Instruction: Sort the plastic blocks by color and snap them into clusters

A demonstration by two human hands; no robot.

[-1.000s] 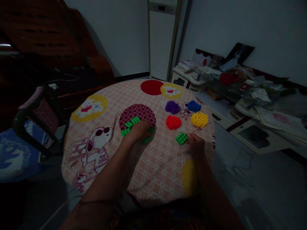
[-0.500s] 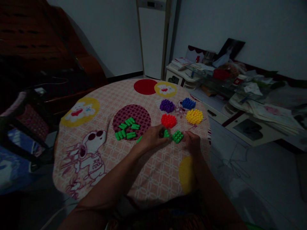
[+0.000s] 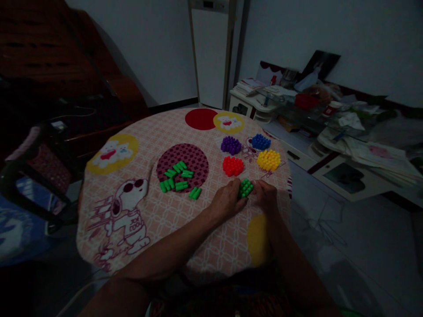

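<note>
A compact cluster of upright green plastic pegs (image 3: pixel 246 188) stands on the round cloth-covered table (image 3: pixel 211 246), between my two hands. My left hand (image 3: pixel 227 199) is closed against the left side of this cluster, its thumb at the near edge; the pegs in its fingers are partly hidden. Fingers curled, my right hand (image 3: pixel 265 195) presses the cluster from the right. Loose green pegs (image 3: pixel 181 186) lie on their sides on and around the dark red checked circle printed on the cloth. A small group of green pegs (image 3: pixel 194 193) lies nearest my left forearm.
Beyond my hands stand red pegs (image 3: pixel 233 166), yellow pegs (image 3: pixel 269 160), purple pegs (image 3: pixel 231 145) and blue pegs (image 3: pixel 261 141), each in its own cluster. A chair (image 3: pixel 42 176) is left of the table. A cluttered low cabinet (image 3: pixel 297 154) runs along the right wall.
My left hand has moved right from the loose green pegs, carrying some over to the upright green cluster. My right hand has stayed beside the cluster. The view has shifted slightly.
</note>
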